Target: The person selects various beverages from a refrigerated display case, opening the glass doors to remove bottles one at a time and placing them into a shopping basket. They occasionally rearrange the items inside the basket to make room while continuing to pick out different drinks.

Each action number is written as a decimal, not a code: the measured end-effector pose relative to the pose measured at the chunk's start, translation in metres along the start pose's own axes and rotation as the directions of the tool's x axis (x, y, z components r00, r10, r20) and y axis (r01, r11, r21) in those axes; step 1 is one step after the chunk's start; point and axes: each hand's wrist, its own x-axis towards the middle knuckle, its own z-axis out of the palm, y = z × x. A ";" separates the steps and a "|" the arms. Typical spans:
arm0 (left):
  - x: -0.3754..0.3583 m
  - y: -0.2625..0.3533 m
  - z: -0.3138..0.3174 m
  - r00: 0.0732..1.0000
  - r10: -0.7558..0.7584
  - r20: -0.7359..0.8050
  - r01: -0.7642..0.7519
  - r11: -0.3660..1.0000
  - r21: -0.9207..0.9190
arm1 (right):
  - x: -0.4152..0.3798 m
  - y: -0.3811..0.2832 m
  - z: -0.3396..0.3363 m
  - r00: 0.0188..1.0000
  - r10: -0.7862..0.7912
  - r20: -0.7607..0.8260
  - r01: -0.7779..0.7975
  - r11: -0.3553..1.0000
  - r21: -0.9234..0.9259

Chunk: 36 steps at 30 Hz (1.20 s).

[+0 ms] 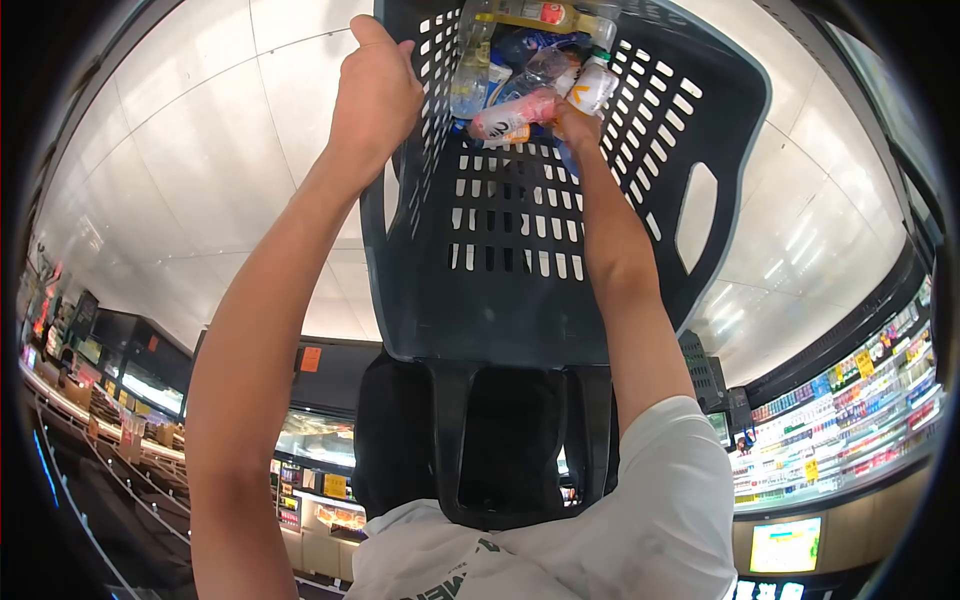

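Observation:
A dark grey plastic shopping basket point(480, 310) with slotted walls fills the upper middle of the head view. Closed around its left rim is my left hand point(375, 95), thumb pointing up. My right hand point(577, 122) reaches down inside, its fingers closed at the end of a pink-and-white bottle point(510, 115); part of the grip is hidden. Around it lie a white bottle with an orange mark point(592, 84), a clear bottle point(548, 68), a yellowish bottle point(472, 75) and another yellow bottle with a red label point(548, 14). Some blue packaging point(520, 45) shows among them.
Beneath the basket is a black frame point(448, 430). Pale floor tiles point(200, 150) spread on both sides. Brightly lit shelves of drinks point(835, 420) curve along the right, above a small lit screen point(785, 545). Display counters point(130, 400) stand at left.

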 end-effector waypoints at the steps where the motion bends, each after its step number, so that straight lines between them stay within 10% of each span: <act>1: -0.001 0.001 0.000 1.000 -0.005 0.003 0.005 1.000 0.008 | -0.005 -0.003 -0.002 0.994 -0.048 0.102 0.026 0.977 0.213; 4: -0.001 -0.004 0.001 0.997 0.072 -0.035 -0.071 0.997 0.040 | -0.048 -0.034 -0.025 0.975 0.065 0.214 -0.167 0.849 0.502; 11: -0.001 0.001 0.003 1.000 0.018 -0.015 -0.017 0.998 0.064 | -0.048 -0.012 -0.005 0.962 -0.195 0.193 0.172 0.977 0.127; 13: 0.000 0.000 0.004 1.000 0.018 -0.022 -0.017 0.998 0.055 | -0.097 -0.031 -0.032 0.950 -0.100 0.296 0.017 0.962 0.273; 17: 0.000 0.008 0.000 0.999 -0.024 0.026 0.023 0.999 0.046 | -0.122 -0.022 -0.045 0.915 0.063 0.398 0.015 0.982 -0.190; 20: -0.002 0.015 -0.002 0.998 -0.048 0.051 0.045 0.997 0.060 | -0.115 -0.001 -0.041 0.764 0.024 0.644 0.377 0.794 -0.477; 30: 0.014 0.014 0.012 0.999 0.019 0.026 -0.020 0.998 0.056 | -0.152 -0.055 -0.034 0.876 -0.050 0.480 0.452 0.435 -0.779; 33: 0.014 0.010 0.011 0.997 0.075 -0.009 -0.074 0.994 0.083 | -0.128 -0.053 -0.012 0.778 -0.511 0.366 0.601 0.431 -0.674; 36: 0.010 0.019 0.008 0.999 0.031 0.013 -0.032 0.999 0.044 | -0.123 -0.101 -0.010 0.788 -0.547 0.282 0.605 0.773 -0.191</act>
